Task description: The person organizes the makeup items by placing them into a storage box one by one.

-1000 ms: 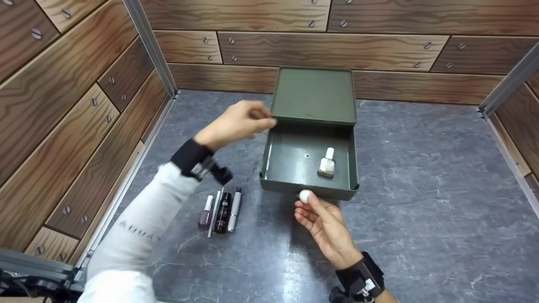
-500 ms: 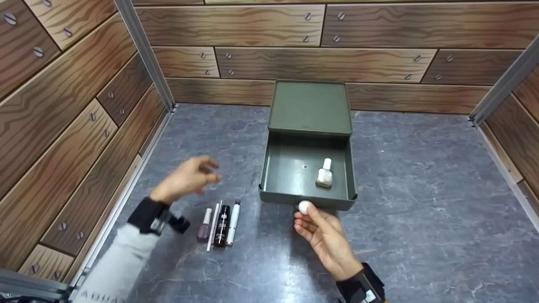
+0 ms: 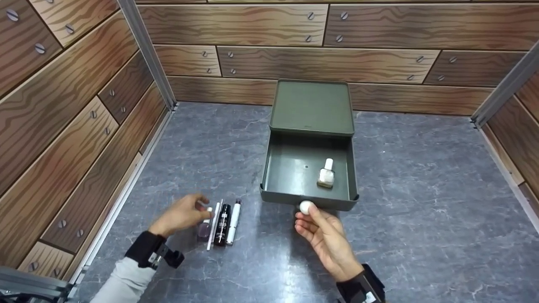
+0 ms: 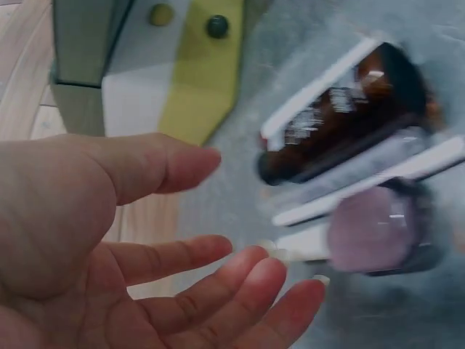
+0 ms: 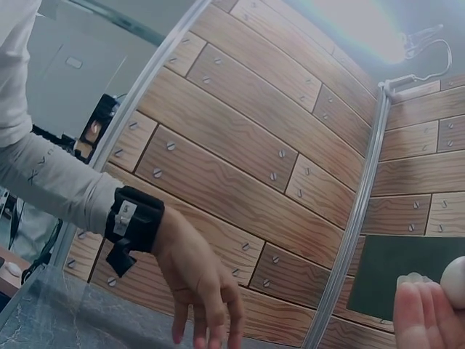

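Note:
My left hand [image 3: 181, 215] hovers at a purple nail polish bottle [image 3: 204, 230], thumb and fingers apart around its white cap. In the left wrist view, nothing lies in the palm, and the fingertips [image 4: 312, 294] come right up to the cap of that bottle. My right hand [image 3: 330, 242] pinches the white round knob [image 3: 305, 207] of a dark green drawer [image 3: 269, 196], which is pulled out of its box [image 3: 312, 107]. Inside the drawer, towards its right side, is a pale nail polish bottle [image 3: 326, 176] with a white cap.
Beside the purple bottle lie a thin white stick [image 3: 214, 227], a black printed tube [image 3: 222, 225] and a white tube with a dark end [image 3: 233, 223]. Wood-patterned walls [image 3: 269, 63] enclose the grey marbled surface [image 3: 421, 202].
The left hand has come away from the drawer's left side, moving left and down to the purple nail polish bottle. The right hand still holds the knob. The view has tilted slightly.

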Available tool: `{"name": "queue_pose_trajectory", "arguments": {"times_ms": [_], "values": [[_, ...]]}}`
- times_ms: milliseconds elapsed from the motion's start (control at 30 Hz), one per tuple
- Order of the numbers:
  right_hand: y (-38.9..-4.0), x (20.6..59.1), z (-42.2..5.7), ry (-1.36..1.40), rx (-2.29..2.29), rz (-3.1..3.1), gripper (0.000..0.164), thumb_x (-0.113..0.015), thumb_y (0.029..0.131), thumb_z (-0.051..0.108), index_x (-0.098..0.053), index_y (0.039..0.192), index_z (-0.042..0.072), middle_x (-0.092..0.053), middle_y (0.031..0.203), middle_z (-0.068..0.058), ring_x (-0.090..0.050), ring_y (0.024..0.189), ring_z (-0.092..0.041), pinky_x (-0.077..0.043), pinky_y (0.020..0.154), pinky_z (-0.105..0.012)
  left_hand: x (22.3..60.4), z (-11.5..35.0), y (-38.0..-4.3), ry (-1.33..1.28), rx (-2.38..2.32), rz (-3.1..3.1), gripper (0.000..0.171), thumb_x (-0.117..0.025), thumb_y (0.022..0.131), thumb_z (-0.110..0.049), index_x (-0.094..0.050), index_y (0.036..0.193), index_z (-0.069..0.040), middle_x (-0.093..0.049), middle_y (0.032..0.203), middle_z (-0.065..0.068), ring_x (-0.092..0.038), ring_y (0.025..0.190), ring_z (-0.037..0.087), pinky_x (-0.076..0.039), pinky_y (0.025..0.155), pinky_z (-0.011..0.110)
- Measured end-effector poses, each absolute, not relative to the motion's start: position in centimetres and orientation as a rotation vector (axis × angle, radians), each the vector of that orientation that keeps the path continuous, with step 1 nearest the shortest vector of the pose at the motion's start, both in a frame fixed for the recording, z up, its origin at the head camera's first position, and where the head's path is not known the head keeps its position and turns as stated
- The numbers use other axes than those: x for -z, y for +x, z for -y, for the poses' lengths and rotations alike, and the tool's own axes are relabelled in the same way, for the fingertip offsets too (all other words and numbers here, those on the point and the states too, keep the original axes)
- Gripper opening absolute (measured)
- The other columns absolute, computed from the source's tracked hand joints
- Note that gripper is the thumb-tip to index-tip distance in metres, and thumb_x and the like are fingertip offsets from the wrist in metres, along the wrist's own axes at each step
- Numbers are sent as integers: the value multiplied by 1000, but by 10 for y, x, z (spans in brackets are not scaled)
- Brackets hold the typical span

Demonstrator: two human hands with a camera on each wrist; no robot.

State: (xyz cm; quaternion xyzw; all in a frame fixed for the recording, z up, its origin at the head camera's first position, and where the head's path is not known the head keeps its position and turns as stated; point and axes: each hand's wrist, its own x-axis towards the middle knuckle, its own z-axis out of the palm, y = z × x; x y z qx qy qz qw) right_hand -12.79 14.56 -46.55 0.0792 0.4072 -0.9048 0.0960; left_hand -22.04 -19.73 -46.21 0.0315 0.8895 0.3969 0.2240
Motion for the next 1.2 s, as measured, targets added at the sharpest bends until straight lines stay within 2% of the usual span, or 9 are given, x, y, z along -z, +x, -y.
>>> {"name": "queue_pose_trajectory", "arguments": {"times_ms": [100, 367, 567, 933, 1100, 1200], "values": [[-128, 465, -146, 222, 2682, -1208, 20, -52, 103, 20, -67, 95, 10, -75, 85, -2, -71, 77, -9, -60, 78, -20, 472, 196, -217, 67, -1048, -2506, 45, -75, 83, -25, -59, 118, -3, -67, 103, 11, -64, 87, 22, -56, 73, 35], [-123, 468, -147, 205, 2671, -1215, 20, -51, 103, 20, -67, 95, 10, -74, 86, -2, -70, 79, -9, -59, 79, -20, 494, 192, -213, 27, -969, -2572, 17, -71, 81, -6, -61, 95, -6, -61, 79, 7, -59, 65, 19, -48, 56, 28], [-120, 470, -147, 211, 2665, -1220, 21, -51, 103, 19, -67, 95, 10, -74, 86, -2, -70, 79, -9, -59, 79, -20, 504, 190, -211, -7, -935, -2601, 14, -70, 81, -8, -57, 84, -8, -61, 73, 6, -60, 61, 19, -47, 53, 27], [-123, 469, -145, 212, 2674, -1199, 19, -51, 102, 17, -67, 95, 9, -74, 86, -3, -71, 78, -10, -60, 79, -21, 499, 196, -212, -44, -1008, -2586, 13, -68, 83, -6, -55, 79, -6, -59, 74, 6, -57, 61, 17, -49, 52, 26], [-128, 467, -145, 190, 2684, -1205, 19, -52, 102, 18, -67, 97, 9, -74, 86, -3, -71, 78, -10, -60, 78, -20, 484, 200, -220, -41, -1152, -2518, 11, -65, 85, -7, -56, 87, -1, -58, 78, 8, -53, 63, 16, -47, 52, 25], [-130, 466, -146, 189, 2689, -1212, 20, -51, 102, 18, -67, 96, 9, -74, 86, -3, -71, 78, -10, -60, 78, -20, 473, 200, -225, -19, -1284, -2421, 18, -62, 87, -7, -52, 99, 1, -57, 84, 9, -52, 65, 16, -47, 54, 26]]}}
